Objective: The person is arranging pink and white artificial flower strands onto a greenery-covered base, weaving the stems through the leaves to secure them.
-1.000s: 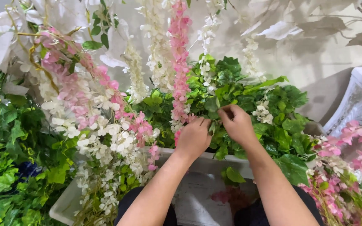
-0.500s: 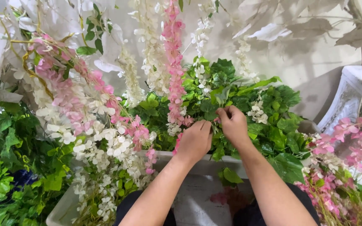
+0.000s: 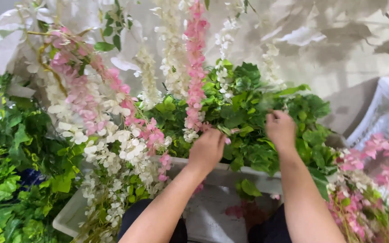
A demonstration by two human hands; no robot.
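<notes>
Both hands are working inside the bushy green leafy foliage clump (image 3: 257,121) sitting in the white rectangular planter box (image 3: 223,173). Left hand (image 3: 207,150) is curling around stems just beside the upright pink blossom spray (image 3: 196,67). Right hand (image 3: 281,129) is pinching leaves; exact grip is hidden.

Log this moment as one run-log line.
left hand: in green leafy foliage beside upright pink flower strand | right hand: fingers in foliage | white rectangular trough: under foliage
</notes>
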